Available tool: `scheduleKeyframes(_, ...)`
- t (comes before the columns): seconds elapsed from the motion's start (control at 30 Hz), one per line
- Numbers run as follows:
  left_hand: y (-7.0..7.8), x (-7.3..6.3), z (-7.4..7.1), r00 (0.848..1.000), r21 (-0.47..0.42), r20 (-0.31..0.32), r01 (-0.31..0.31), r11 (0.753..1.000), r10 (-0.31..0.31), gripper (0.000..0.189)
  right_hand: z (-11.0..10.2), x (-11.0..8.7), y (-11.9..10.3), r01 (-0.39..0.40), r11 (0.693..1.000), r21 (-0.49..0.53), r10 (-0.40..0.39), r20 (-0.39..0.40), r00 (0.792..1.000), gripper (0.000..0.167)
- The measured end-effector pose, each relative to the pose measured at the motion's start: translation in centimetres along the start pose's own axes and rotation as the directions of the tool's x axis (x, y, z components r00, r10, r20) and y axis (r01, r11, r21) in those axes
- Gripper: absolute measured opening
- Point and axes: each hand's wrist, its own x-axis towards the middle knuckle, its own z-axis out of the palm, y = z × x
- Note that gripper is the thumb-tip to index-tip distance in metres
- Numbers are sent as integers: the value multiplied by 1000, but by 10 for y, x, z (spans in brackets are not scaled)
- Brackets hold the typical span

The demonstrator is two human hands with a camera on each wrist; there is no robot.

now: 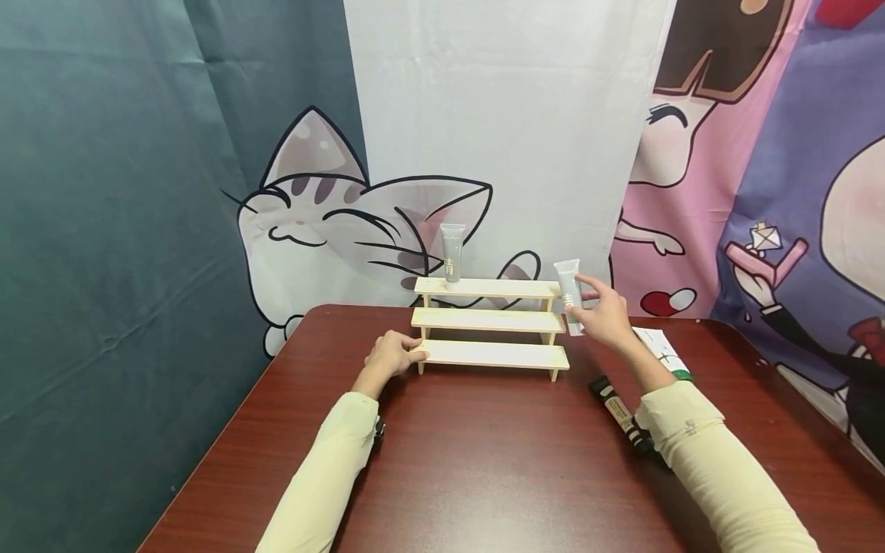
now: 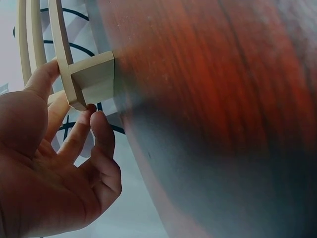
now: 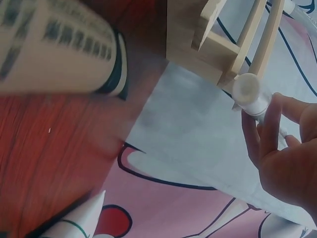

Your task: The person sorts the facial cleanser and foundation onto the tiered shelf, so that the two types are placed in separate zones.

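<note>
Left grip, a bare hand, at lower left of frame, fingers bent, holds the end of a pale wooden slatted stand. Slats run toward top edge. Right: reddish-brown, wood-grained bench, greyed lower down. Beyond bench edge: whitish backdrop with black curved lines.

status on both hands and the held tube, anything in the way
Left hand grips wooden rack, left end. Right hand holds translucent tube by rack's right end. Second tube upright on top shelf, toward left. Nothing seen between held tube and rack.
</note>
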Motion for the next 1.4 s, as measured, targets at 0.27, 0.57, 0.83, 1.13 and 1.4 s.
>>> scheduleKeyframes(0.27,0,-1,-1,1000,5,-6,9,1000,-8,39,13,4,-5,-18,997,79,16,24,1000,69)
scheduleKeyframes(0.57,1,-1,-2,1000,7,-5,4,1000,-3,39,26,9,-14,-38,980,195,31,36,999,73)
scheduleKeyframes(0.83,1,1,-2,1000,-3,18,16,1000,-16,40,39,16,-22,-68,964,255,66,14,998,75)
scheduleKeyframes(1.13,1,-1,-4,1000,-5,-3,8,1000,-8,40,51,27,-37,-71,956,286,73,4,997,75)
scheduleKeyframes(1.4,-1,-1,-2,1000,-6,9,-8,1000,8,39,59,31,-42,-81,944,320,83,8,997,74)
